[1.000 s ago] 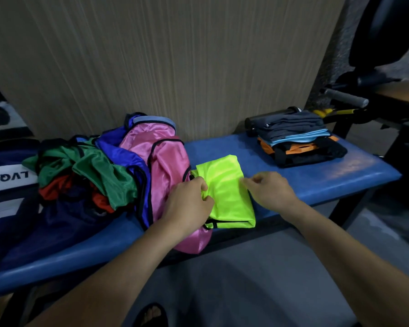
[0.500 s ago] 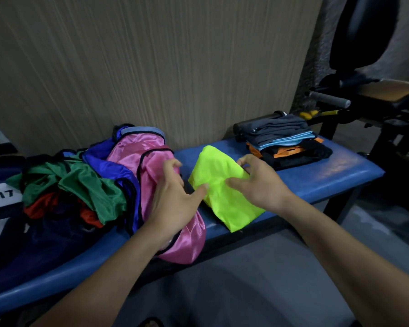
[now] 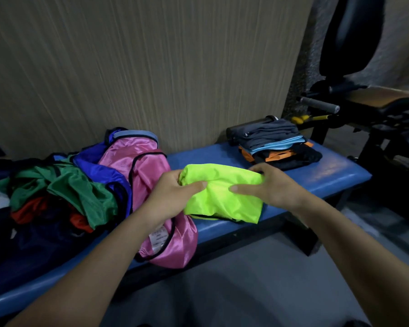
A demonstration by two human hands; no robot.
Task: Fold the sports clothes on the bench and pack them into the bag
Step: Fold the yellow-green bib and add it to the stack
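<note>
Both hands grip the folded yellow shirt (image 3: 222,194) between them, the left hand (image 3: 175,197) and right hand (image 3: 267,187) pinching opposite ends just above the worktop (image 3: 328,171) to keep the fold together, probably bound for the folded stack (image 3: 279,147) beyond the right hand.

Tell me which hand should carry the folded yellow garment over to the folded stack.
Probably right: the right hand already grips the yellow garment on the side nearest the folded stack.

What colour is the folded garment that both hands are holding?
Neon yellow-green. The folded garment shows best in the head view, over the blue bench.
</note>
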